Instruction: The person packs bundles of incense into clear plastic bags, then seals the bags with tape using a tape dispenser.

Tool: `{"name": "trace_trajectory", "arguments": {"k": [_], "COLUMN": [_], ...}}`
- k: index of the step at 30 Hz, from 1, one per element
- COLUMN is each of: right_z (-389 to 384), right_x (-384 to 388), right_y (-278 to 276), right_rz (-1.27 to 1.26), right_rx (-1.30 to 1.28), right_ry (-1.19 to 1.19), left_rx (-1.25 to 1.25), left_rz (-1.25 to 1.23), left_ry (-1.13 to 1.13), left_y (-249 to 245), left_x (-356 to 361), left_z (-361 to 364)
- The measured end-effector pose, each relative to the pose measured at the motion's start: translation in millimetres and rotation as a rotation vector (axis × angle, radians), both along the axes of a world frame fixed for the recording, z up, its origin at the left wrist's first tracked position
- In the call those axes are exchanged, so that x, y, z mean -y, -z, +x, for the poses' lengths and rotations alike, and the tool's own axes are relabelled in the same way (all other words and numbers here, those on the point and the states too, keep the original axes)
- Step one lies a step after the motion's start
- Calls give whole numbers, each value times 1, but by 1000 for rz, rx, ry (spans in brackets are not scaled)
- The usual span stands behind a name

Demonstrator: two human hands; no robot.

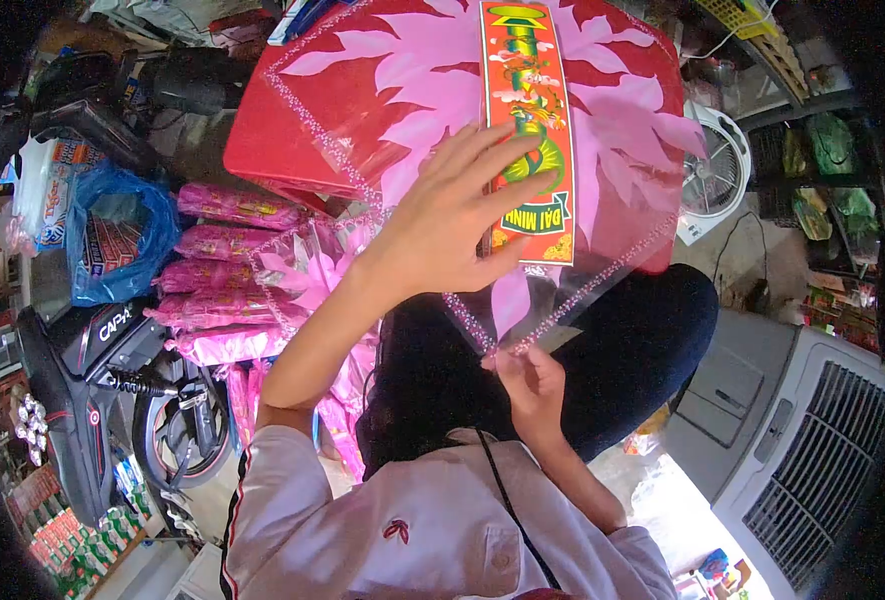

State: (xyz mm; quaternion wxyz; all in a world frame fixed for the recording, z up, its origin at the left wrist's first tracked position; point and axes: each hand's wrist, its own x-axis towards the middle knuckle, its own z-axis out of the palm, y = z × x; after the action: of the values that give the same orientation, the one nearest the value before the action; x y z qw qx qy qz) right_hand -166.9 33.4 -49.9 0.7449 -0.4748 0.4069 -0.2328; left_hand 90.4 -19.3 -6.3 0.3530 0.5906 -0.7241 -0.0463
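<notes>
A long red box [526, 90] with a green and yellow printed label lies on a clear plastic sheet [622, 140] patterned with pink leaf shapes. The sheet is spread over a red table [362, 120]. My left hand [452, 205] rests across the lower part of the box with its fingers apart, palm down. Nearer my lap, my right hand [530, 385] pinches the sheet's dotted-edged corner between thumb and fingers. That corner hangs past the table's near edge, above my dark trousers.
Pink wrapped packages [227, 275] are stacked left of the table. Beyond them are a blue plastic bag [122, 235] and a small wheeled vehicle [97, 385]. A white fan [714, 165] stands at the right, with a grey air cooler [782, 430] below it in view.
</notes>
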Motion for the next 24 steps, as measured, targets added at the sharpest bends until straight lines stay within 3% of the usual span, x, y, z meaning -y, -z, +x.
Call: {"name": "trace_trajectory", "arguments": {"k": [10,13,17,24], "right_z": [7,24,34,47], "right_x": [22,27,46,80], "right_y": [-21,-37,-41,-71], "right_rz": [-342,-301,-498,-397], "right_rx": [-44,21,10,-175], "right_ry": [-146,9,22,-2], "left_rx": [-20,-9,-5,21], "left_rz": [45,50,55,102], "left_ry": [70,84,101,135], "left_y": [4,4,4,5], "left_x": [4,4,6,5], "left_z": [4,5,7,11]}}
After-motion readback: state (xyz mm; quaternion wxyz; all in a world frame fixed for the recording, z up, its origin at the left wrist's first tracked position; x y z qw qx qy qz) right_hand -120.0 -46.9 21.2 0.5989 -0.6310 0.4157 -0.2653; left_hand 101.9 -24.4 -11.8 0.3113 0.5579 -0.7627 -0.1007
